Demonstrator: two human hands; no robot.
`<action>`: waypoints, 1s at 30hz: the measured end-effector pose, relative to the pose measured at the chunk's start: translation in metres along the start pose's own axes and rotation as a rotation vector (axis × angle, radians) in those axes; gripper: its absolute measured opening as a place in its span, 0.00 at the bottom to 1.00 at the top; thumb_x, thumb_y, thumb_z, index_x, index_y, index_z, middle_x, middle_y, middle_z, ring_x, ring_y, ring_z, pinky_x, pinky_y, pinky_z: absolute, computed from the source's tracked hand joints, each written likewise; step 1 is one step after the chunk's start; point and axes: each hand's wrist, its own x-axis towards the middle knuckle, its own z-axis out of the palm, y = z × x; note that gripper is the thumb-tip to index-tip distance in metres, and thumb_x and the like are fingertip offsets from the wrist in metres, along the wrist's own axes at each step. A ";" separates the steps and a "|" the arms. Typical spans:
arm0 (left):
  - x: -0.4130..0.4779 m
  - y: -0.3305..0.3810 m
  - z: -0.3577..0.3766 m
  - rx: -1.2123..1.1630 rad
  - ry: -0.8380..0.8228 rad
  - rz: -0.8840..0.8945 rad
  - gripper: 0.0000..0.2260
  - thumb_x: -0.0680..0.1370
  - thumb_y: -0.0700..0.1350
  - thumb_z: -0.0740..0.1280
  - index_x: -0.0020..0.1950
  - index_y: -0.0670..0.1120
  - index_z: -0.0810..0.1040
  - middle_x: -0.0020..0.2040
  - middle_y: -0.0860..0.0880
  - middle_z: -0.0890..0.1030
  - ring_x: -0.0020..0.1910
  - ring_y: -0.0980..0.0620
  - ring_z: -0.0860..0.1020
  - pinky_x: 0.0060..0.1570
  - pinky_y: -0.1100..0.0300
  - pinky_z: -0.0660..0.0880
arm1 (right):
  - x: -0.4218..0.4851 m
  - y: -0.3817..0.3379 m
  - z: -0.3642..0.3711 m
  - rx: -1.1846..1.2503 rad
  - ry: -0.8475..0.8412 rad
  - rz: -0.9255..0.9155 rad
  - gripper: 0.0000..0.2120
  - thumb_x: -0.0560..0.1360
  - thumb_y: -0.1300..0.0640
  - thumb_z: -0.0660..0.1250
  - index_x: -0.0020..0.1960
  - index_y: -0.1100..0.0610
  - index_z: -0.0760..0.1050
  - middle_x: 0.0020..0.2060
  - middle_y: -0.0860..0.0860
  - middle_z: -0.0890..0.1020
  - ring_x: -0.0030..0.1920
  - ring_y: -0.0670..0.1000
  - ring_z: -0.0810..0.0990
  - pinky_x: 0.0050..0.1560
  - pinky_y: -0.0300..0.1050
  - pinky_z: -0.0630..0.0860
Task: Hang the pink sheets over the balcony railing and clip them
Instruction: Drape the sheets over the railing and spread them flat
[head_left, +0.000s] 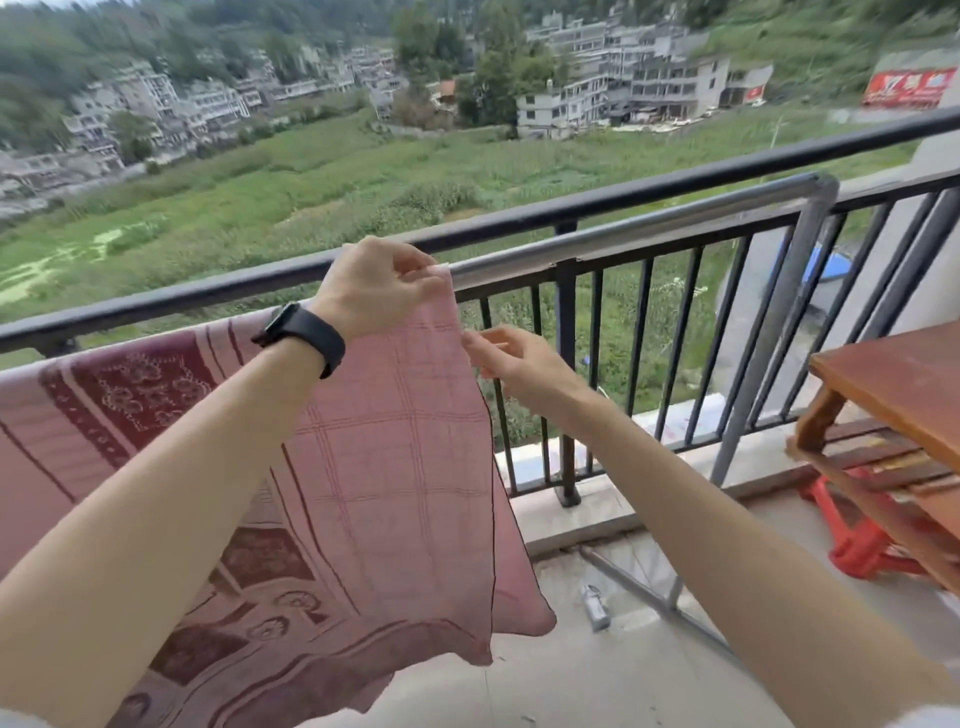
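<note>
The sheet (395, 467) in front is pale pink with a thin dark-red check. The sheet behind it (130, 395) is pink with maroon flower panels and stripes. The railing (519, 218) is black, the watch (306, 335) also black, the stool (862, 545) red.

Thin matt cloth is seen in the pink sheet (395, 467); the steel rail (649, 228) is glossy, the railing (675, 187) matt black.

Bright, flat daylight all over, looks overcast, no hard shadows or glare anywhere. Wide-angle lens bends the black railing (519, 218) into a curve and stretches the forearms at the bottom corners. Distant buildings (623, 78) and hillside are soft and smeary, and the whole frame has slight motion blur.
</note>
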 end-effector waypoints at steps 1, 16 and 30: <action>-0.003 0.000 0.002 -0.016 0.044 0.016 0.13 0.75 0.58 0.71 0.53 0.52 0.85 0.46 0.55 0.85 0.48 0.56 0.81 0.51 0.55 0.79 | 0.008 -0.003 0.001 -0.001 0.020 -0.011 0.25 0.77 0.38 0.64 0.63 0.56 0.74 0.55 0.51 0.82 0.54 0.48 0.82 0.50 0.44 0.79; 0.016 -0.003 0.010 0.040 -0.005 0.042 0.21 0.72 0.67 0.67 0.56 0.54 0.77 0.50 0.55 0.80 0.48 0.54 0.78 0.46 0.55 0.76 | 0.027 -0.002 -0.004 0.068 0.191 -0.184 0.07 0.80 0.51 0.67 0.51 0.53 0.80 0.45 0.50 0.84 0.47 0.51 0.83 0.52 0.54 0.82; 0.062 0.045 0.034 -0.006 -0.292 0.116 0.28 0.75 0.70 0.58 0.40 0.46 0.79 0.34 0.48 0.77 0.31 0.50 0.73 0.32 0.59 0.70 | -0.008 0.030 -0.081 -0.063 0.541 0.014 0.29 0.78 0.40 0.66 0.25 0.50 0.60 0.19 0.42 0.63 0.22 0.45 0.62 0.23 0.37 0.58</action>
